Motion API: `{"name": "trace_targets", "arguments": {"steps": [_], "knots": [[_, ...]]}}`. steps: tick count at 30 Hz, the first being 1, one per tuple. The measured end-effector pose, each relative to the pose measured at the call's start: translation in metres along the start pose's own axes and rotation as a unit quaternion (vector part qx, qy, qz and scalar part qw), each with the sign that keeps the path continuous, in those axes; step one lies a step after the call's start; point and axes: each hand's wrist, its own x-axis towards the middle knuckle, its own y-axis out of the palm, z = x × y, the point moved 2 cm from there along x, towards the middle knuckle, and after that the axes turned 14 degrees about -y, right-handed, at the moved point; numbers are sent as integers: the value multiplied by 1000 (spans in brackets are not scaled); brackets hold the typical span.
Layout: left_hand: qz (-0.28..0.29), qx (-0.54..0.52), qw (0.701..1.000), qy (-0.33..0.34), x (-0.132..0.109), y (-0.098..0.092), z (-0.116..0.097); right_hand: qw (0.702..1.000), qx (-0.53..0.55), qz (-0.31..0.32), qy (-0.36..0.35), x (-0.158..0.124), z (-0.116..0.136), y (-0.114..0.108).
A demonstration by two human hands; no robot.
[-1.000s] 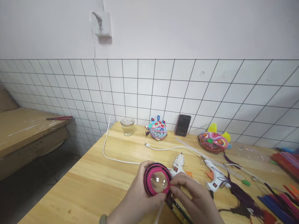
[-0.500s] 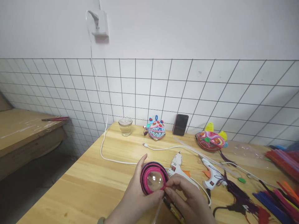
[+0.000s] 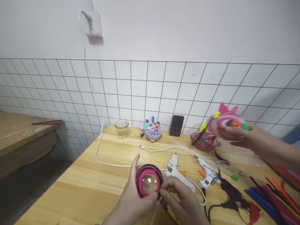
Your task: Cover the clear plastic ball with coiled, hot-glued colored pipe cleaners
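My left hand (image 3: 138,195) is wrapped round a clear dome (image 3: 150,184) ringed with pink and dark fuzzy strips, its thumb at the lower edge. At the dome's lower right rim, my right hand (image 3: 180,197) pinches the end of the pink fuzzy strip (image 3: 140,182), fingertips close to my left thumb. Just beyond lies a white glue gun (image 3: 174,167), partly behind my right hand. A black and yellow object (image 3: 172,214) shows beneath my right hand, mostly hidden.
At the back stand a glass cup (image 3: 122,128), a blue-pink craft fish (image 3: 152,130), a phone (image 3: 176,125) and another craft fish (image 3: 205,140). A co-worker's hand (image 3: 239,134) holds a pink craft fish (image 3: 226,122). A second glue gun (image 3: 207,175), tassels (image 3: 231,190) and fuzzy sticks (image 3: 269,200) lie right.
A co-worker's hand has come in from the right with a pink craft fish, above the one on the table. My hands keep the same hold; the view has shifted slightly.
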Motion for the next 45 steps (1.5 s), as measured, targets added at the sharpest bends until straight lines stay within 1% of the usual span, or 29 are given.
{"name": "trace_targets", "arguments": {"steps": [3, 8, 12, 19, 27, 31, 35, 37, 39, 41, 45], "knots": [[6, 8, 1000, -4, 1, 0, 1, 1000, 7, -4, -2, 0, 0, 0], [-10, 8, 1000, 4, 3, -3, 5, 1000, 10, -6, -2, 0, 0, 1], [-1, 18, 1000, 0, 4, -4, 7, 1000, 16, -10, -3, 0, 0, 2], [15, 6, 1000, -10, 4, -4, 5, 1000, 20, -16, -10, 0, -1, 2], [7, -53, 998, -13, 6, -8, 4, 1000, 21, 10, 19, 0, 1, -1], [-16, -33, 999, -6, 9, -16, 0, 1000, 9, 15, 18, 0, 2, -3], [-58, -49, 997, 3, 12, -23, 1, 1000, -3, 9, 25, 2, 4, -7], [-77, -65, 995, 10, 14, -26, 2, 1000, -6, 16, 24, 5, 6, -12], [-87, -82, 993, 11, 16, -28, 3, 1000, -10, 4, 25, 9, 8, -24], [-99, -97, 990, 12, 17, -31, 2, 999, -14, -37, 28, 14, 9, -42], [-125, -94, 988, 20, 17, -35, -1, 989, -36, -145, 13, 19, 13, -83]]}}
